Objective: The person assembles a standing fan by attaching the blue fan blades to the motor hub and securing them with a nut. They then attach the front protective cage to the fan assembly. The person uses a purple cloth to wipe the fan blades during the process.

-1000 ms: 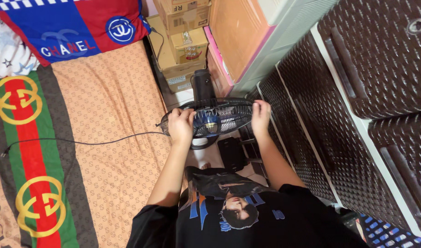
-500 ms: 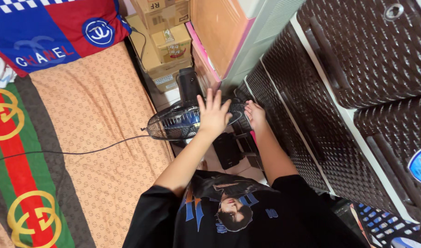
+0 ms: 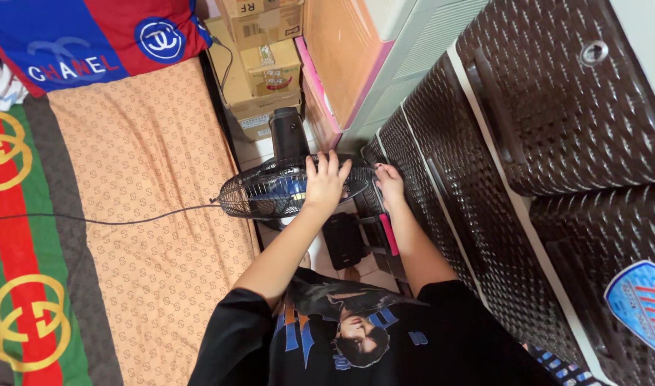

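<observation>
left hand [image 3: 325,182] lies flat, grip wide, on the fan grille [image 3: 263,194]; right hand [image 3: 389,184] holds its rim.

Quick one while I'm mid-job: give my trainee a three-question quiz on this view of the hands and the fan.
1. True or false: the left hand lies flat with spread fingers on the fan guard.
2. Where is the right hand? A) on the cardboard boxes B) at the guard's edge beside the brown woven drawers C) on the bed
3. What runs across the patterned bed cover towards the fan?

Key: 1 true; 2 B; 3 a black cable.
</observation>
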